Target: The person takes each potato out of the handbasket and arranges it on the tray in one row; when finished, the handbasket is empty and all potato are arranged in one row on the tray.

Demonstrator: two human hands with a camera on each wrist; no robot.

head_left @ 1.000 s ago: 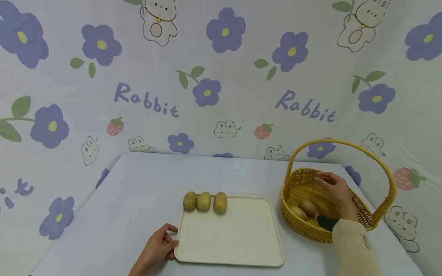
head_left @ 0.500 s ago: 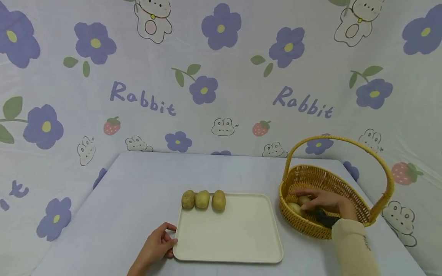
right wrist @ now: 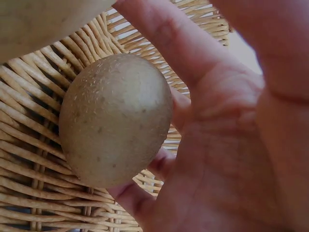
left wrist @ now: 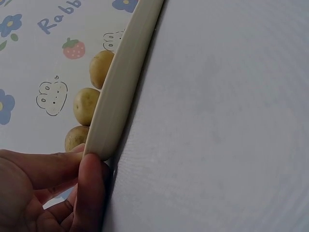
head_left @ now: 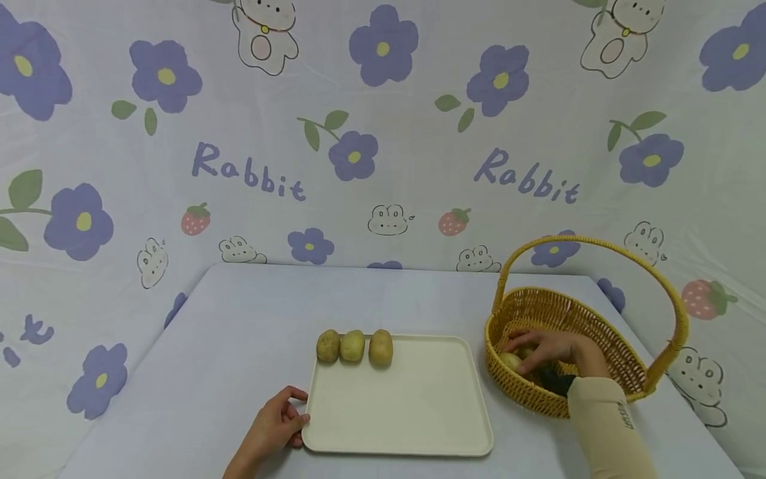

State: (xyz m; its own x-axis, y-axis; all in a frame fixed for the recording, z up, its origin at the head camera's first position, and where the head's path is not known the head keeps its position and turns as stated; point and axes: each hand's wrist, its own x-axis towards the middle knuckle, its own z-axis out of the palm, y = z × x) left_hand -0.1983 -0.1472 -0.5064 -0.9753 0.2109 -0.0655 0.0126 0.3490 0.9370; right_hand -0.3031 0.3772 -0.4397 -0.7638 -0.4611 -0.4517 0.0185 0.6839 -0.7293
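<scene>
My left hand [head_left: 272, 422] pinches the left edge of a cream tray [head_left: 413, 412] near its front corner. In the left wrist view, thumb and fingers [left wrist: 91, 188] meet on the tray's rim [left wrist: 120, 82]. Three potatoes [head_left: 352, 346] sit in a row at the tray's back left. On the right, my right hand [head_left: 550, 349] reaches down into a wicker basket [head_left: 526, 398]. Its fingers curl behind a brown, speckled potato [right wrist: 116, 121]; the thumb tip is out of the right wrist frame. A paler potato [head_left: 510, 361] lies against it, beside the thumb.
The basket's tall handle [head_left: 589, 241] arches over the right forearm. A white cloth [head_left: 263, 319] covers the table. Behind stands a hanging sheet [head_left: 419, 133] printed with flowers and rabbits.
My right hand has come down from above the basket's middle to the potatoes at its left, and its fingers have closed in around one. The left hand keeps its place at the tray.
</scene>
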